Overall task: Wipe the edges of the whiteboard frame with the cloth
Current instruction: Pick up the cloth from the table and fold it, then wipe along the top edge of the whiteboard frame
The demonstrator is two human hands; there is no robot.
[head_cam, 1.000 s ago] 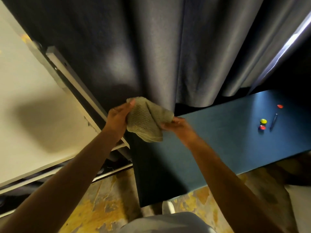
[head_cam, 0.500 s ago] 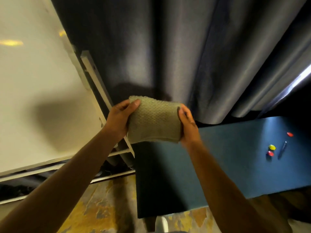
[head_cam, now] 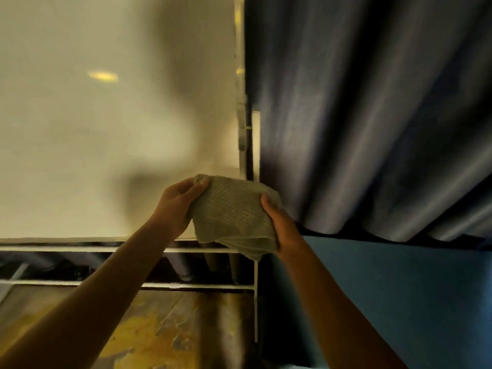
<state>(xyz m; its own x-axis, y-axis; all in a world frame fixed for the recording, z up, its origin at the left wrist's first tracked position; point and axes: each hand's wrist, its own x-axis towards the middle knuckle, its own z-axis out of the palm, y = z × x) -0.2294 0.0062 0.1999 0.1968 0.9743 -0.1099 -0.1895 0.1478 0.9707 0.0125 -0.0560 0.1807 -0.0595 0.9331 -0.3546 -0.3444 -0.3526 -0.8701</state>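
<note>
Camera view has swung left; whiteboard frame (head_cam: 241, 121) now stands centre. Left hand (head_cam: 177, 206) and right hand (head_cam: 279, 225) fingers pinch folded, waffle-textured beige cloth (head_cam: 234, 214). No legible writing.

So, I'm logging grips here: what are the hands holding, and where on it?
Folded cloth: left hand pinches its upper left corner, right hand grips its right edge.

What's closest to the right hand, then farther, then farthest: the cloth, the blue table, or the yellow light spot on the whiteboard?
From the right hand:
1. Cloth, in its grip.
2. Blue table, lower right.
3. Yellow light spot, upper left on the whiteboard.
</note>
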